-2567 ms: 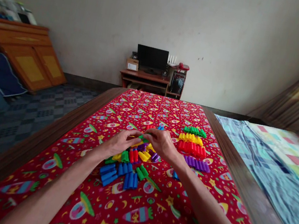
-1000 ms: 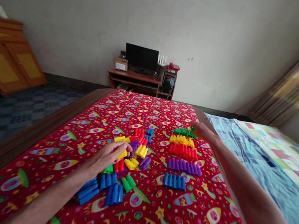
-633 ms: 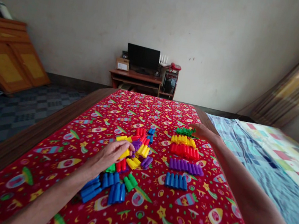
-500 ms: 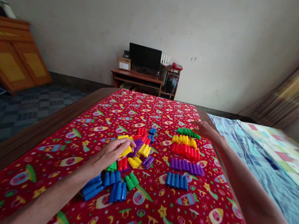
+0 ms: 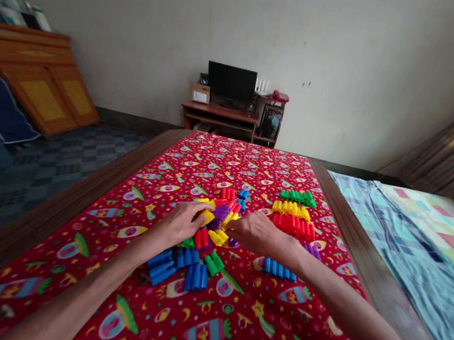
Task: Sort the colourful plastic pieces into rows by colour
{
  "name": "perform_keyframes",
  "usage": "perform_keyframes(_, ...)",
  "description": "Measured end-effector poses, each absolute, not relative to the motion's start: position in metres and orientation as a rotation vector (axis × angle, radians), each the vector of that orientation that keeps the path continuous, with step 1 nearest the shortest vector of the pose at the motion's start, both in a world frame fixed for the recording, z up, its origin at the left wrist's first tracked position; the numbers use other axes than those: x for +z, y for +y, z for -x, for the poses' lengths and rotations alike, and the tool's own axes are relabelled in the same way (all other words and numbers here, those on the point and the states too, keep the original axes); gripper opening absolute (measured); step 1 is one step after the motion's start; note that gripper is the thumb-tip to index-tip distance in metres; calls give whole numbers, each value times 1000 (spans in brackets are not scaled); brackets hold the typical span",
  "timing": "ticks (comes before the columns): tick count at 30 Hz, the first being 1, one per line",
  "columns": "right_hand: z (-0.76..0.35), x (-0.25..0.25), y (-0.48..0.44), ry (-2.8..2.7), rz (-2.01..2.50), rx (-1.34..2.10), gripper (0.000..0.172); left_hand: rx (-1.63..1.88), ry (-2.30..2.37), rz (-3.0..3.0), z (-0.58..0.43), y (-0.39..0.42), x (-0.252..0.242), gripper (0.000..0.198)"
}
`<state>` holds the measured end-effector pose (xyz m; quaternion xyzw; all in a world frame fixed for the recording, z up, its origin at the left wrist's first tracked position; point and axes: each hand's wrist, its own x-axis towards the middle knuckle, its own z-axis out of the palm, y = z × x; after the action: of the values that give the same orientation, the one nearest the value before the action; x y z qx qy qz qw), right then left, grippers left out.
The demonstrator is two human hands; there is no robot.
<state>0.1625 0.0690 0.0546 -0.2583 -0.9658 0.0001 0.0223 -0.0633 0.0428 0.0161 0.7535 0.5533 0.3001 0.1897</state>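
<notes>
My left hand [image 5: 186, 222] is closed around a yellow plastic block [image 5: 206, 217] at the left side of a mixed pile. Over the pile's right side, my right hand [image 5: 255, 230] has its fingers curled in beside another yellow block [image 5: 227, 220]; its fingertips are hidden. Purple blocks [image 5: 220, 214] and red blocks [image 5: 200, 239] lie between and below the hands. Nearer to me are blue blocks [image 5: 196, 277] and a green block [image 5: 214, 263]. To the right, sorted rows show green [image 5: 298, 197], yellow [image 5: 291, 209], red [image 5: 294, 226] and blue [image 5: 279, 269]; my right hand and forearm partly cover the purple row [image 5: 313, 251].
A red patterned cloth [image 5: 229, 158] covers the table, whose brown edge [image 5: 141, 160] shows at the left. Beyond stands a desk [image 5: 219, 112] with a monitor [image 5: 230, 83]. A bed [image 5: 417, 239] is at the right, a wooden cabinet [image 5: 32, 77] at the left.
My right hand has moved left from beside the green row to the pile. My left hand stays at the pile with the yellow block. The view has shifted slightly.
</notes>
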Motion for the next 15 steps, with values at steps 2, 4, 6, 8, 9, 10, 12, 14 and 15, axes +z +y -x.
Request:
perform_keyframes(2, -155, 42, 57, -2987, 817, -1, 20, 816, 1614, -2241, 63, 42, 16, 32)
perform_keyframes(4, -151, 34, 47, -2950, 783, 13, 23, 841, 1635, -2316, 61, 41, 16, 32)
perform_keyframes(6, -150, 31, 39, -2902, 766, 11, 33, 862, 1639, -2350, 61, 41, 18, 32)
perform_keyframes(8, -149, 31, 30, -2882, 817, 0, 42, 829, 1655, -2361, 63, 41, 23, 29)
perform_keyframes(9, -149, 31, 25, -2897, 847, 0, 47, 789, 1668, -2365, 65, 42, 26, 27)
perform_keyframes(10, -149, 31, 21, -2924, 861, 3, 50, 742, 1682, -2370, 67, 42, 30, 26)
perform_keyframes(12, -149, 28, 13, -2971, 829, 6, 49, 625, 1703, -2372, 73, 42, 36, 25)
perform_keyframes(14, -151, 22, 8, -2954, 718, -1, 42, 480, 1708, -2346, 80, 39, 38, 25)
perform_keyframes(15, -153, 19, 7, -2925, 654, -3, 39, 411, 1705, -2329, 84, 37, 36, 25)
